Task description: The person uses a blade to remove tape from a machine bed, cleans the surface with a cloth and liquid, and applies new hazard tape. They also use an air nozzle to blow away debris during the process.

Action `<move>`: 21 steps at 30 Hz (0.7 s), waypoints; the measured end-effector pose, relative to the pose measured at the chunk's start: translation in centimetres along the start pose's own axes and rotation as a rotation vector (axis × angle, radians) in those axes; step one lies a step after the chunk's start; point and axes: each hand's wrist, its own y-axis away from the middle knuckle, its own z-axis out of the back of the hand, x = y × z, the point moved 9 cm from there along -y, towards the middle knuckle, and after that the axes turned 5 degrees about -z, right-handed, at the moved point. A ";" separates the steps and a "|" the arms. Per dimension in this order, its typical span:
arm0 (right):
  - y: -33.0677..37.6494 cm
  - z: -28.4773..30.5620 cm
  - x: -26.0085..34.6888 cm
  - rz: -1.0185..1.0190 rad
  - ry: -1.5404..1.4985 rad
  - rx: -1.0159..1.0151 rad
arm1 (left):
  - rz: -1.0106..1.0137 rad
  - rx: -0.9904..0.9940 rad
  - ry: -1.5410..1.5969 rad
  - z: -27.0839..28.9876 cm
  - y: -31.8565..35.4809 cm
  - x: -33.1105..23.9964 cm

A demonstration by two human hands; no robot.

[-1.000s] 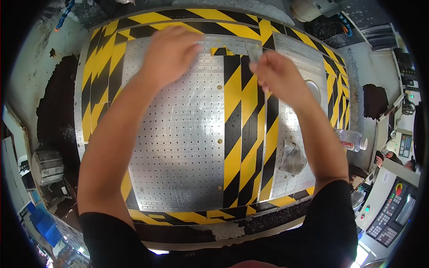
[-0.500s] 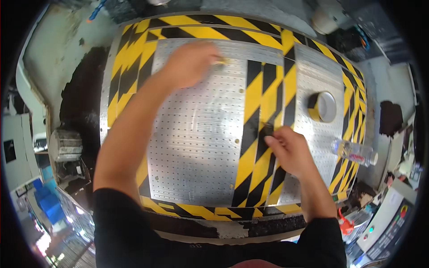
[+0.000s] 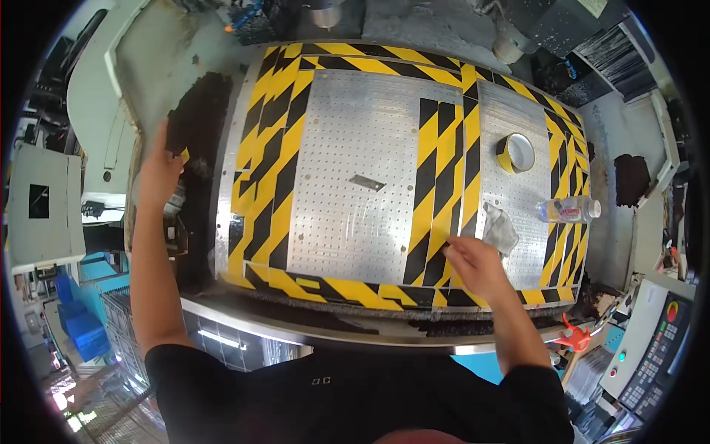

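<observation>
My left hand (image 3: 157, 174) is out past the plate's left edge, over the dark, dirty side of the machine bed. A small yellow scrap of tape (image 3: 185, 155) shows at its fingertips, and one finger points away. My right hand (image 3: 477, 265) is closed in a pinch at the lower part of the black-and-yellow tape strips (image 3: 436, 214) on the perforated metal plate (image 3: 347, 244); what lies between its fingertips is hidden. A flat grey metal blade (image 3: 366, 183) lies on the plate between the hands.
Right of the strips are a roll of striped tape (image 3: 516, 153), a crumpled grey cloth (image 3: 501, 231) and a clear plastic bottle (image 3: 569, 210) on its side. A machine spindle (image 3: 324, 15) hangs at the back. A control panel (image 3: 651, 355) stands at the right, near a red-orange object (image 3: 573, 335).
My left hand has swung from the plate's far side out past its left edge with the yellow scrap. My right hand has slid nearer along the strips. The blade and cloth have come into view.
</observation>
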 end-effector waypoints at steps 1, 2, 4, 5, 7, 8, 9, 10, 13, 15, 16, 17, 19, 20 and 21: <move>2.9 0.6 -3.4 -0.074 -0.111 -0.026 | -0.005 -0.007 0.007 0.2 -0.8 1.9; 6.2 1.7 -6.3 -0.185 -0.202 -0.078 | -0.055 -0.080 -0.053 0.5 -1.4 4.0; 12.6 4.1 -10.2 -0.457 -0.412 -0.164 | -0.103 -0.111 -0.080 1.4 -2.4 6.4; 15.7 5.4 -11.4 -0.610 -0.522 -0.189 | -0.107 -0.106 -0.068 1.5 -2.6 7.2; 21.2 7.8 -14.9 -0.545 -0.625 -0.131 | -0.031 -0.243 -0.353 2.9 -3.3 8.3; 24.3 9.1 -17.6 -0.664 -0.598 -0.213 | 0.029 -0.183 -0.382 2.7 -3.9 8.8; 27.4 10.0 -20.1 -0.782 -0.568 -0.286 | 0.031 -0.175 -0.390 2.4 -4.3 9.2; 30.4 11.0 -23.1 -0.894 -0.528 -0.359 | -0.013 -0.197 -0.432 2.0 -4.9 9.4; 37.9 15.8 -32.7 -0.972 -0.452 -0.578 | -0.432 -0.379 -0.346 0.5 -3.6 4.3; 38.8 16.8 -34.2 -0.951 -0.405 -0.698 | -0.378 -0.024 -0.240 -2.0 -1.9 1.5; 38.5 17.6 -33.6 -0.856 -0.442 -0.942 | -0.368 0.007 -0.245 -1.9 0.4 -1.3; 38.1 18.4 -32.7 -0.731 -0.479 -1.175 | -0.299 0.149 -0.333 -2.3 2.5 -3.7; 38.5 21.0 -38.4 -0.764 -0.384 -1.057 | -0.232 0.295 -0.393 -3.9 5.3 -4.0; 38.1 22.0 -40.5 -0.790 -0.305 -0.940 | -0.304 0.246 -0.233 -4.6 6.8 -4.0; 37.3 21.9 -40.8 -0.787 -0.305 -0.919 | -0.367 0.191 -0.091 -4.5 8.6 -4.1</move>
